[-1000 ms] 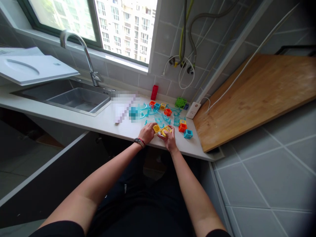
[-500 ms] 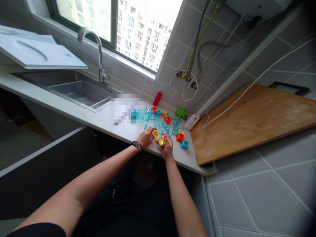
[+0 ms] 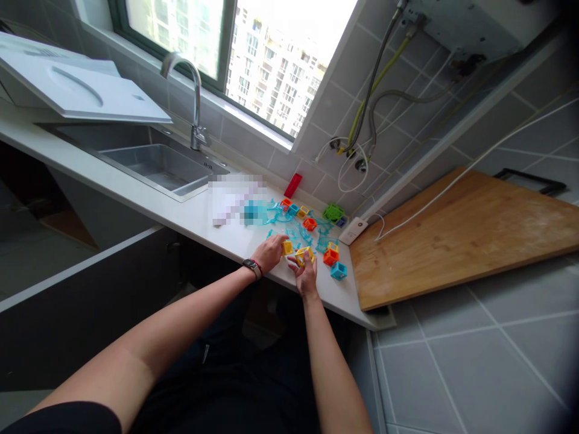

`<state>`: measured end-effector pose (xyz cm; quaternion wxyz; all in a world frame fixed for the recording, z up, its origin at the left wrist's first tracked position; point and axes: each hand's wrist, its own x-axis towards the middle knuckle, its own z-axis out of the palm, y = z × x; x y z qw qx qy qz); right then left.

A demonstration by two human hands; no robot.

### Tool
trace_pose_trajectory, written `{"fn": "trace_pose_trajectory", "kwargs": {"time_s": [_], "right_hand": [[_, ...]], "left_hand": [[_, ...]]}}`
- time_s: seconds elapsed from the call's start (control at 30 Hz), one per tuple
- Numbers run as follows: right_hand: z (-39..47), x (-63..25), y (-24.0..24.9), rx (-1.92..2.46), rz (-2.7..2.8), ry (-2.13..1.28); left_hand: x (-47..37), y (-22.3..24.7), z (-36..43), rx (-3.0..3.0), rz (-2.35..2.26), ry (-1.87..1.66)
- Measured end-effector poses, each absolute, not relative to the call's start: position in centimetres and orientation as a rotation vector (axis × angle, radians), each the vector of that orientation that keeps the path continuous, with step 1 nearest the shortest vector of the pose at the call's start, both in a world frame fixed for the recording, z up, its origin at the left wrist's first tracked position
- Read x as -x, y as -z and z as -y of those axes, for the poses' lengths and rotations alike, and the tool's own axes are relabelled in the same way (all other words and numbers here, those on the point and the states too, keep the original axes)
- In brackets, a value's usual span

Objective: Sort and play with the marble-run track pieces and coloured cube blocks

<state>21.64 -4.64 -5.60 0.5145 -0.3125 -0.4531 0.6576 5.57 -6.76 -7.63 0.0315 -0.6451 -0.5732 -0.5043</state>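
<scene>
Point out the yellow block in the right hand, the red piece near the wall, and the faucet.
Yellow block (image 3: 303, 256): head view, visible side.
Red piece (image 3: 294, 185): head view, visible face.
Faucet (image 3: 198, 107): head view, upright neck.

Near the counter's (image 3: 199, 218) front edge, the right hand (image 3: 307, 279) is turning its yellow block (image 3: 304, 255), exposing an open frame; more wall-mounted box (image 3: 484, 33) is coming into view.

kitchen | upper left: stainless-steel sink (image 3: 147, 166), gooseneck faucet (image 3: 196, 102) | top centre: window (image 3: 225, 51) facing apartment block (image 3: 278, 69) | lower right: grey wall tiles (image 3: 484, 377)
</scene>
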Motion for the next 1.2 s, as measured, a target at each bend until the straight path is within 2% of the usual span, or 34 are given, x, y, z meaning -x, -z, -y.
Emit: {"fn": "trace_pose_trajectory", "kwargs": {"time_s": [1.2], "right_hand": [[3.3, -20.5, 5.9, 1.067, 1.158, -1.662]], "left_hand": [[-5.8, 7.2, 7.7, 2.17, 1.587, 1.348]]}}
